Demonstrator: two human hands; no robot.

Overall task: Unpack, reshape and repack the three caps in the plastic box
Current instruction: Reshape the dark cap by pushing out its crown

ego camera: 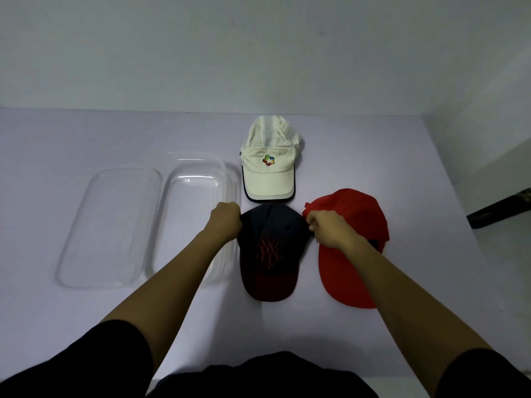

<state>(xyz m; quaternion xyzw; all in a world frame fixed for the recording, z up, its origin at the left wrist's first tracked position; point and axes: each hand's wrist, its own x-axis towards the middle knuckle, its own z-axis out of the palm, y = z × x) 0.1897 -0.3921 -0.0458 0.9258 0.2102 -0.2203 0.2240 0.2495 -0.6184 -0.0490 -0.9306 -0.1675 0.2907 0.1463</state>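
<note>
Black sleeves (86,366) at the bottom edge, both bare forearms stretched forward over the pale worktop (86,133) and angled inward toward each other. Left hand (226,222) is fisted, knuckles up, pinching the left back edge of the navy cap (270,251). Right hand (327,229) is also curled tight, gripping the right back edge of the same cap, wrist bent slightly down. Both hands are at about the same height, one on either side of the crown.

Navy cap sits centre, red embroidered logo on the front, dark red brim pointing toward the person. Red cap (353,248) lies just right of it, brim also toward the person, partly hidden under the right forearm; whether the two caps touch, can't tell. White cap (270,165) lies farther back, near the navy cap's crown, multicoloured logo on the front, dark-trimmed brim facing the person.

Clear plastic box (198,196) lies left of the caps, open, nothing inside it; left forearm crosses over its near right corner. Clear lid (109,225) lies flat just left of the box.
</note>
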